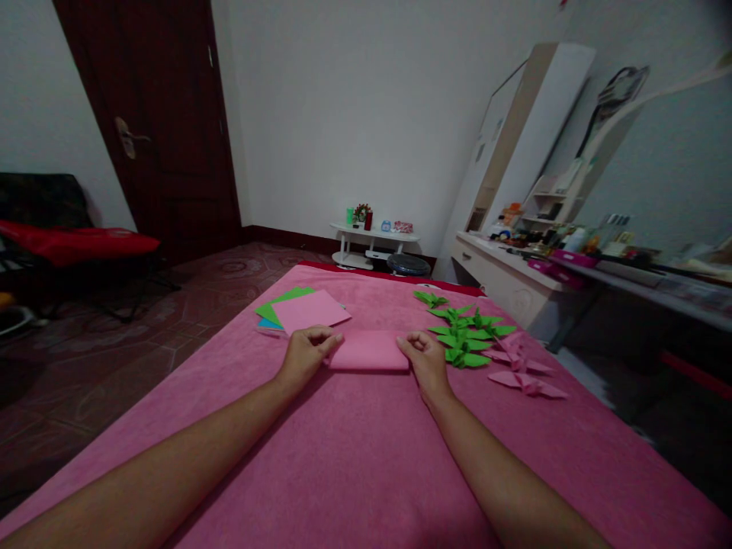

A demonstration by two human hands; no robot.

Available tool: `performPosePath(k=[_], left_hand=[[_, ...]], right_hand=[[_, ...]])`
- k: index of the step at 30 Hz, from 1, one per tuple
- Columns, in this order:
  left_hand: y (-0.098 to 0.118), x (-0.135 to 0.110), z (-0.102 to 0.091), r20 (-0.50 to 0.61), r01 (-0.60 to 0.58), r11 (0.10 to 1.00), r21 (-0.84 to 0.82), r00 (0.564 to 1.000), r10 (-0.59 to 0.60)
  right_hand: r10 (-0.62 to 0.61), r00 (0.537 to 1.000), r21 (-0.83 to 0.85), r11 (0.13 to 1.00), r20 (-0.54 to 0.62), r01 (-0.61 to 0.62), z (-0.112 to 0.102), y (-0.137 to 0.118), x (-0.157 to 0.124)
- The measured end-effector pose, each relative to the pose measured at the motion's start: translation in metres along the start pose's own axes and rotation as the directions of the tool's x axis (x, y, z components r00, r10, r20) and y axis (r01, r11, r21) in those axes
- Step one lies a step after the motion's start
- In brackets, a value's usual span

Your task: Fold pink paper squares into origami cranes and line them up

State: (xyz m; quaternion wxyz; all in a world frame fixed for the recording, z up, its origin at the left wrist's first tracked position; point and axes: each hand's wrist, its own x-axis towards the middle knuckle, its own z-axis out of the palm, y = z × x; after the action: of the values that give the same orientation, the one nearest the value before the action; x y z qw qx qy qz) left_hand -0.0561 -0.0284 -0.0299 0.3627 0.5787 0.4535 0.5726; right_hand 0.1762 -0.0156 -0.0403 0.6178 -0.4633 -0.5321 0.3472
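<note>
A pink sheet of origami paper [369, 351], folded over into a rectangle, is held between my two hands just over the pink cloth. My left hand [307, 352] pinches its left end between thumb and fingers. At the right end, my right hand [426, 357] grips the paper the same way. Several folded green paper cranes [462, 339] stand close to the right of my right hand. Pink paper cranes [529, 383] sit nearer to me beside them. Beyond my left hand lies a loose stack of square paper, with a pink sheet [312, 311] over a green sheet [268, 309].
The pink cloth [343, 457] covers the surface under my arms. A low white stand [374, 232] is against the far wall. To the right is a cluttered dressing table [508, 267]; at left are a brown door [154, 114] and a chair with red fabric [85, 242].
</note>
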Motion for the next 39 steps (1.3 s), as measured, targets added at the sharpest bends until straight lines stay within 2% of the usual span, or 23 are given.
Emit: performPosePath(k=[3, 8, 15, 26, 33, 39], left_hand=[[0.0038, -0.0005, 0.0003, -0.004, -0.034, 0.999, -0.003, 0.999, 0.034], [0.0041, -0.0012, 0.001, -0.017, 0.062, 0.997, -0.047, 0.998, -0.063], [0.0036, -0.0014, 0.002, -0.009, 0.084, 0.994, -0.063, 0.996, -0.085], [0.0029, -0.0004, 0.0026, -0.024, 0.1, 0.992, -0.077, 0.994, -0.102], [-0.0006, -0.0026, 0.0, 0.047, 0.073, 0.991, -0.11, 0.997, -0.068], [-0.0015, -0.0004, -0.0005, -0.019, 0.082, 0.989, -0.126, 0.996, -0.085]], right_hand=[[0.039, 0.999, 0.029, 0.999, -0.007, -0.038, -0.0009, 0.0033, 0.0013], [0.071, 0.997, 0.078, 0.994, 0.017, -0.072, -0.0003, 0.0024, 0.0014], [0.003, 1.0, 0.027, 1.0, 0.008, -0.003, -0.0015, 0.0028, 0.0013], [-0.011, 0.999, 0.007, 1.0, -0.041, 0.011, -0.0013, 0.0008, 0.001], [-0.058, 0.998, -0.045, 0.997, -0.036, 0.057, -0.0034, 0.0014, 0.0025], [-0.041, 0.997, -0.01, 0.999, -0.063, 0.041, -0.0035, -0.0013, 0.001]])
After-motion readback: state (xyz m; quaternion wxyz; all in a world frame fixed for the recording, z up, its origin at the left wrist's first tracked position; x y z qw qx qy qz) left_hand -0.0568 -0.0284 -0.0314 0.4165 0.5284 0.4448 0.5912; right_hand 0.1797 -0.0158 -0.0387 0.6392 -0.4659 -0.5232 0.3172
